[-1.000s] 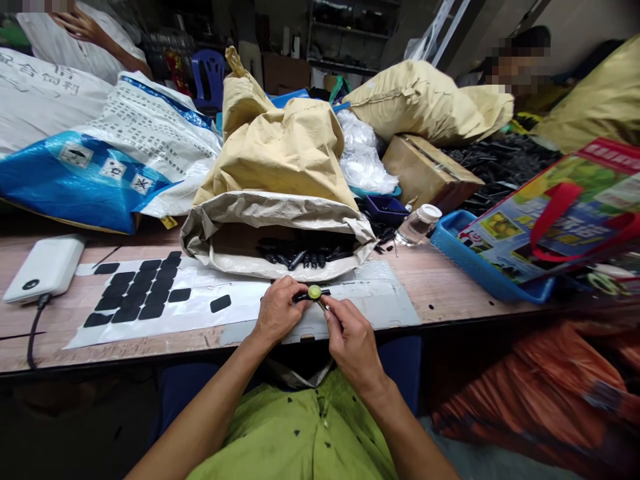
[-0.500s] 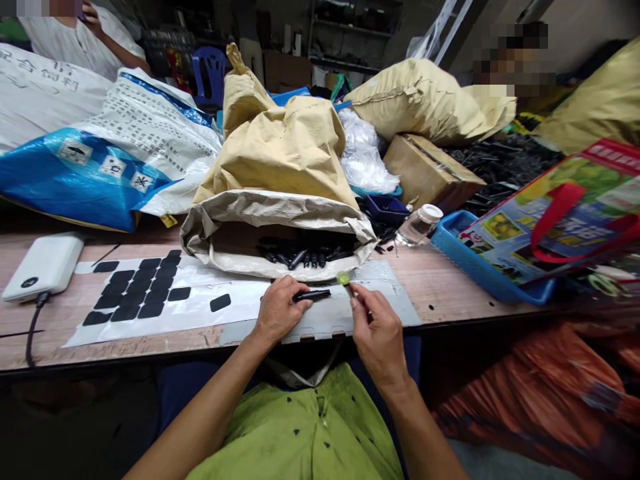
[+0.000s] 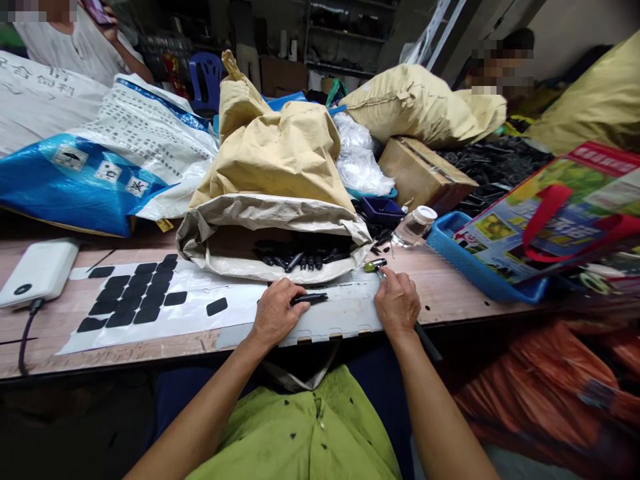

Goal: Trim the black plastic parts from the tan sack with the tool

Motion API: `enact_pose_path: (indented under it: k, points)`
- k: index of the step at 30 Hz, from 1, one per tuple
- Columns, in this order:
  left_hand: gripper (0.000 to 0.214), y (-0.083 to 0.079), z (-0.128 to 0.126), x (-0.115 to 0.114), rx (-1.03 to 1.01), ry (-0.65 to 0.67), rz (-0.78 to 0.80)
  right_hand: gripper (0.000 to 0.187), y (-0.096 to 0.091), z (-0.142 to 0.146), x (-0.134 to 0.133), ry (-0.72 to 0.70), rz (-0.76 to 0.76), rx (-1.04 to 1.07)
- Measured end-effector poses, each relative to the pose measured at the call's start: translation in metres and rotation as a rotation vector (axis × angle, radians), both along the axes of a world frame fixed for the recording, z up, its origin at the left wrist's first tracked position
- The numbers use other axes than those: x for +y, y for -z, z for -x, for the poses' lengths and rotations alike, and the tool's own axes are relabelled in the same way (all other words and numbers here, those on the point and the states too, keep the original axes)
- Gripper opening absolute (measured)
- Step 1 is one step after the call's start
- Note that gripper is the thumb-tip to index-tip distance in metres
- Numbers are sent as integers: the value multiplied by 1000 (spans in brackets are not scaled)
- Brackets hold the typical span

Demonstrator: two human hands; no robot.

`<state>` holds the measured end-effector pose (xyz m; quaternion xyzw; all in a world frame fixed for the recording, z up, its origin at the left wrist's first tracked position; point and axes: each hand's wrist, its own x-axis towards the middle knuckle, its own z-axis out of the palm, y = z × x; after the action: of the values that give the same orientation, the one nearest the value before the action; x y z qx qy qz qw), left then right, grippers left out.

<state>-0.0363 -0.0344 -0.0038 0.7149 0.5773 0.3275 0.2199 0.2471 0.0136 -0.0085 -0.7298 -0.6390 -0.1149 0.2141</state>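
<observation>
My left hand [image 3: 280, 310] rests on the grey board [image 3: 345, 308], fingers closed on slim black rods [image 3: 315, 298] that look like pen parts and point right. My right hand [image 3: 399, 303] is closed around a small hammer [image 3: 376, 265]. The hammer's yellow-green and metal head lies just beyond my fingers, and its dark handle sticks out behind my wrist. In front of both hands, a sack [image 3: 273, 203] lies with its mouth towards me, and several similar black pieces [image 3: 303, 259] are inside.
On the left, a white sheet [image 3: 195, 327] bears black rounded patches, beside a white power bank [image 3: 40, 273] with a cable. To the right stand a clear jar [image 3: 414, 227] and a blue basket [image 3: 490, 267] under a colourful bag [image 3: 560, 207]. Two people are across the table.
My right hand has moved right, away from the black rods, and has turned over; the hammer's head has shifted right with it. My left hand stays on the rods.
</observation>
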Motion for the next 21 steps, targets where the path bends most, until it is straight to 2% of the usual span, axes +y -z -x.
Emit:
enact_pose_path:
  k: [3,6,8,9,11,13,16,18,21]
  points:
    - [18,-10,-1,-20,-112,145,-20,32,4,1,-2,-7,-22,-33]
    - [26,-18,-5,-56,-193,421,121,32,4,0,-2,-14,-30,-40]
    - [28,-12,-8,-79,-164,548,239,32,3,1,-2,-8,-32,-44]
    - [29,-5,-8,-88,-125,559,284,32,3,1,-2,-7,-33,-46]
    - [31,17,-8,-99,1,469,372,33,3,1,-2,-9,-33,-46]
    - [33,46,-4,-101,133,308,455,32,3,2,-1,-11,-33,-42]
    - [35,83,4,-98,258,129,461,32,3,2,-1,-8,-30,-43]
    - [39,97,8,-98,305,87,403,32,3,2,-1,-4,-27,-42]
    - [41,102,10,-98,327,99,419,32,2,2,-2,0,-24,-42]
